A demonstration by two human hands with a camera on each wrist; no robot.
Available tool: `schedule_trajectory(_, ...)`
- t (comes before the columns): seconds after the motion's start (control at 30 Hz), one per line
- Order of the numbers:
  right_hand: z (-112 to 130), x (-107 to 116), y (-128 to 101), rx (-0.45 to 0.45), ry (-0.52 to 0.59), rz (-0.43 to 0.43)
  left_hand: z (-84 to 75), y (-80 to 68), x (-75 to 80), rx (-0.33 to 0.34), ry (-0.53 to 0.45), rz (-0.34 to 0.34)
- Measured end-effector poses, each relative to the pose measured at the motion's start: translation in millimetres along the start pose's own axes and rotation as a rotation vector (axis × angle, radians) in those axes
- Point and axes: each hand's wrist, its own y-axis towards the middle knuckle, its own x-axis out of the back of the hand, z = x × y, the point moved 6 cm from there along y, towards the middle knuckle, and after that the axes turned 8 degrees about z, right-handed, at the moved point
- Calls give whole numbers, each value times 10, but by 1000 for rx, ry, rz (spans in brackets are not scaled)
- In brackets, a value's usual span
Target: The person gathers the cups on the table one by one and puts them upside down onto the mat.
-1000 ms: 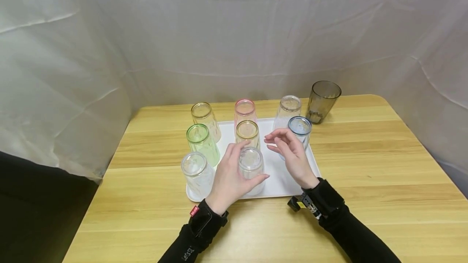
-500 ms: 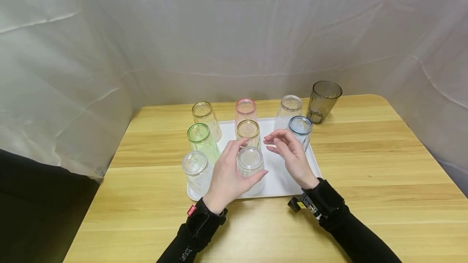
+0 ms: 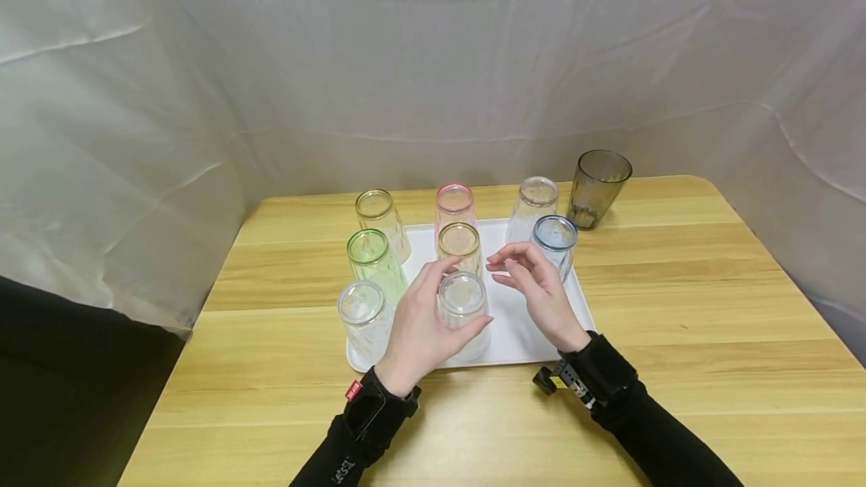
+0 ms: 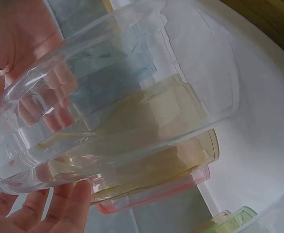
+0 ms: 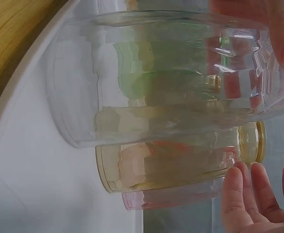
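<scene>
On white tray (image 3: 575, 299), inverted clear cup (image 3: 463, 305) in left fingers (image 3: 433, 276); right fingers (image 3: 510, 255) loose, empty.

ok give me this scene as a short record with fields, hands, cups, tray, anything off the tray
left hand: grips the clear cup, upside down at the tray's near edge
right hand: beside that cup, fingers loosely curled, holds nothing
tray: white, on the wooden table
other upturned cups: green cup, amber cup, blue cup, pink cup
off the tray: dark grey cup, upright, far right on the table
</scene>
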Motion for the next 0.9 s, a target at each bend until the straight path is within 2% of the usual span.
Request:
schedule_trajectory(0.27,20,18,-41,6,-10,21,-12,-16,25,-14,-6,-9)
schedule_trajectory(0.47,102,85,-88,29,-26,1,-93,-17,97,-58,4,-55)
schedule_trajectory(0.63,210,182,-112,103,-20,-31,-248,21,199,-109,29,-82)
schedule_trajectory(0.9,484,492,-109,280,37,-173,-623,176,367,-175,190,-29)
